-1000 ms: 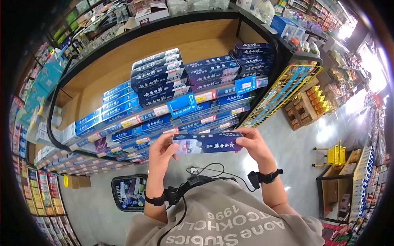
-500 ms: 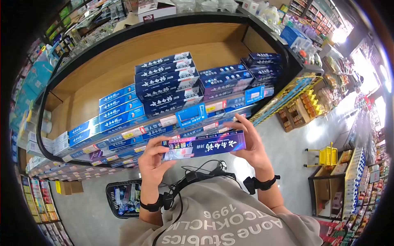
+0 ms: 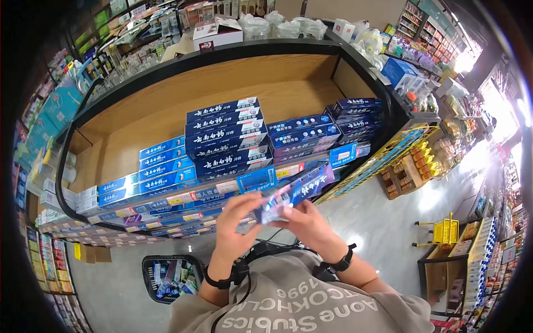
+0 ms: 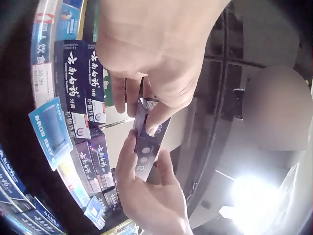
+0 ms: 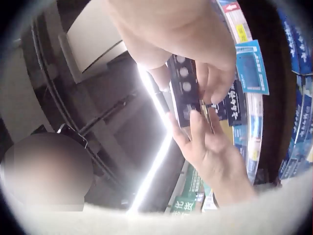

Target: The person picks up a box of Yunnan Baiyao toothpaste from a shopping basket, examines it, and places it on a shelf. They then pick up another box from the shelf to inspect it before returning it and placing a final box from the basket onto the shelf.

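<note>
A dark blue and purple toothpaste box (image 3: pixel 300 191) is held up in front of the shelf, tilted with its right end higher. My right hand (image 3: pixel 313 227) grips it from below near the middle, thumb on the near face. At the box's left end is my left hand (image 3: pixel 236 225). In the left wrist view the left hand (image 4: pixel 156 54) pinches one end of the box (image 4: pixel 145 149) between thumb and fingers, with the right hand (image 4: pixel 151 196) around the other. The right wrist view shows the left hand's fingertips (image 5: pixel 195 122) against the box's end.
Stacked toothpaste boxes (image 3: pixel 225 136) stand on the wooden shelf (image 3: pixel 166 94), behind a front edge with price tags. A black basket (image 3: pixel 147 272) of boxes sits on the floor to the left. Further right are a yellow wire rack (image 3: pixel 383 161) and a small yellow cart (image 3: pixel 446 230).
The toothpaste box has gone from nearly level to tilted, its right end rising. My right hand has moved left from its right end to its lower middle. The view has shifted slightly.
</note>
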A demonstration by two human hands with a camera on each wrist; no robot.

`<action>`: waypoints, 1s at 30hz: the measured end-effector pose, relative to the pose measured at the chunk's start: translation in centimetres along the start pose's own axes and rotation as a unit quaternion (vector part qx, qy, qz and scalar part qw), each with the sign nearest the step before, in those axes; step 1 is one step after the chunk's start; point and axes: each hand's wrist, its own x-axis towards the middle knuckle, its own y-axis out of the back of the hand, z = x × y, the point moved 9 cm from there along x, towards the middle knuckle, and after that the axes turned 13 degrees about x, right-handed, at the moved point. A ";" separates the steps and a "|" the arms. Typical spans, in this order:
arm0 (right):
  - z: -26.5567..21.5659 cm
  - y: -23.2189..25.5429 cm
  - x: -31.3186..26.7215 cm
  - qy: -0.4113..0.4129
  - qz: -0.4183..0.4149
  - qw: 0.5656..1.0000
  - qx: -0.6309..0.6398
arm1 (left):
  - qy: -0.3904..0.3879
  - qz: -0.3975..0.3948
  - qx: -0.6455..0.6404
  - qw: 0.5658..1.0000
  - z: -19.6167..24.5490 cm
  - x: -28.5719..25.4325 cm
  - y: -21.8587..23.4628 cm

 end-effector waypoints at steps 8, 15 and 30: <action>-7.0 4.4 -1.2 0.054 -0.077 0.938 -0.332 | 0.021 -0.007 0.056 0.998 -0.9 -0.4 -0.5; -13.2 9.4 -2.7 0.206 0.030 0.921 -0.329 | 0.108 0.025 -0.033 0.993 -3.0 -0.8 -2.6; -15.7 11.4 -2.7 0.164 0.043 0.959 -0.229 | -0.302 -0.206 -0.451 0.814 18.7 5.6 -1.7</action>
